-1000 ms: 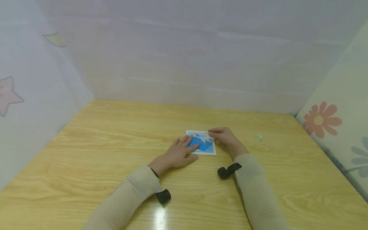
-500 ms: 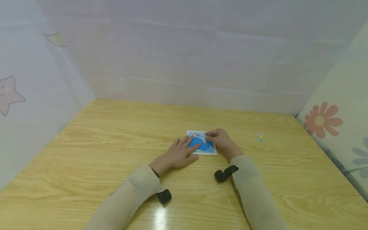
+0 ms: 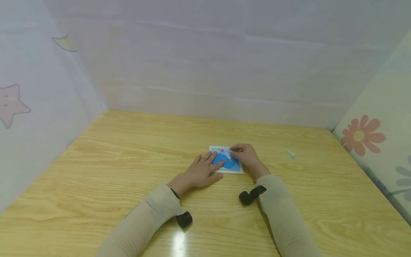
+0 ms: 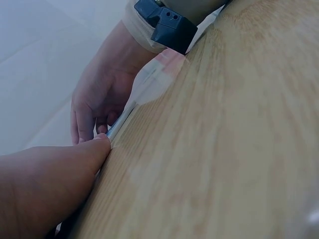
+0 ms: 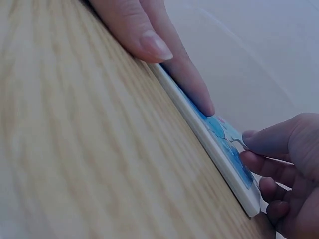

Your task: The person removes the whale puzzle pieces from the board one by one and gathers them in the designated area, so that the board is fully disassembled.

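A small square jigsaw puzzle (image 3: pixel 227 165) with a blue whale picture and a white border lies flat on the table. My left hand (image 3: pixel 200 171) rests on its left part with the fingers spread and straight. At the puzzle's upper right, my right hand (image 3: pixel 248 157) pinches a thin puzzle piece (image 5: pixel 238 143) between thumb and index finger; the fingers hide most of that piece. In the right wrist view the piece is at the picture's surface, and I cannot tell whether it lies flush. The right hand's other fingers are curled beside the white frame (image 5: pixel 251 201).
A loose puzzle piece (image 3: pixel 292 154) with a yellow figure on light blue lies to the right on the wooden table (image 3: pixel 128 150). Pale cloth walls (image 3: pixel 199 64) stand behind and at both sides. A black wrist camera (image 3: pixel 184 220) sits close to the tabletop.
My right hand has moved left from the puzzle's right edge to over its upper right part, then stayed nearly in place. The left hand keeps its position on the puzzle.
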`<control>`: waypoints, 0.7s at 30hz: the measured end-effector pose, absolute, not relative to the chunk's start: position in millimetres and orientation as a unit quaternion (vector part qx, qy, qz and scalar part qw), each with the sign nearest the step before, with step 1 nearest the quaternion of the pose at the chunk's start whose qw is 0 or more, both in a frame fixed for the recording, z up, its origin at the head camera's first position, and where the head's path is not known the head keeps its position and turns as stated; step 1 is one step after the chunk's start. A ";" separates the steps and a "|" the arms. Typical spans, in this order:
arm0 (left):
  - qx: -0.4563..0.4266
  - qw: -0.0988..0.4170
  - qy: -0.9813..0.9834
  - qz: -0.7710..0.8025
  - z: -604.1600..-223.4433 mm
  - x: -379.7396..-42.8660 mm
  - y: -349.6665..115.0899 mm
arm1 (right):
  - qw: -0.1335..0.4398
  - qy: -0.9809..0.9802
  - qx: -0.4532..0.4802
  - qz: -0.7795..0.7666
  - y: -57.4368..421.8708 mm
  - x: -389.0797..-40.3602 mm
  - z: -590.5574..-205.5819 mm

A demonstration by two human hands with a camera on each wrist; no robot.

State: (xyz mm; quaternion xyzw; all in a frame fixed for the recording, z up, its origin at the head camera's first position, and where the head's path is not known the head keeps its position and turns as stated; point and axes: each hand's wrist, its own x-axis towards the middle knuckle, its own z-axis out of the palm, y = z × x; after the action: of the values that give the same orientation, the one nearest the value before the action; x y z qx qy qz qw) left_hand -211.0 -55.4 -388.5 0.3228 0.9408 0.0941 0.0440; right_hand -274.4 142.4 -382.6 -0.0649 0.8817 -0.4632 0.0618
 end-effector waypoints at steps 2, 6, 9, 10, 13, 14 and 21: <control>0.322 0.044 0.941 0.093 -388.7 -210.8 -55.4 | 0.058 0.879 -0.064 -0.468 141.8 -275.0 -383.4; 0.321 0.048 0.941 0.094 -388.8 -210.5 -55.2 | 0.051 0.878 -0.071 -0.471 139.8 -276.4 -384.5; 0.319 0.049 0.942 0.094 -388.7 -210.3 -55.3 | 0.048 0.877 -0.084 -0.471 138.5 -277.6 -384.9; 0.318 0.048 0.943 0.092 -388.7 -210.4 -55.3 | 0.050 0.876 -0.088 -0.471 138.2 -277.8 -384.9; 0.316 0.046 0.943 0.089 -388.3 -210.2 -55.2 | 0.055 0.877 -0.093 -0.469 136.9 -278.5 -384.5; 0.316 0.046 0.944 0.088 -388.0 -210.2 -55.0 | 0.057 0.877 -0.091 -0.469 136.6 -278.7 -384.2; 0.317 0.051 0.942 0.099 -385.6 -209.3 -53.7 | 0.052 0.885 -0.097 -0.453 132.6 -279.7 -382.0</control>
State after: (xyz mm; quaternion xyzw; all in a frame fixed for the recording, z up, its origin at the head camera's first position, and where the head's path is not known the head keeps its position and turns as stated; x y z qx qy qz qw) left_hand -209.3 -53.7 -385.6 0.3174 0.9417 0.0989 0.0511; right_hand -279.7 132.6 -382.0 -0.0975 0.8848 -0.4527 0.0521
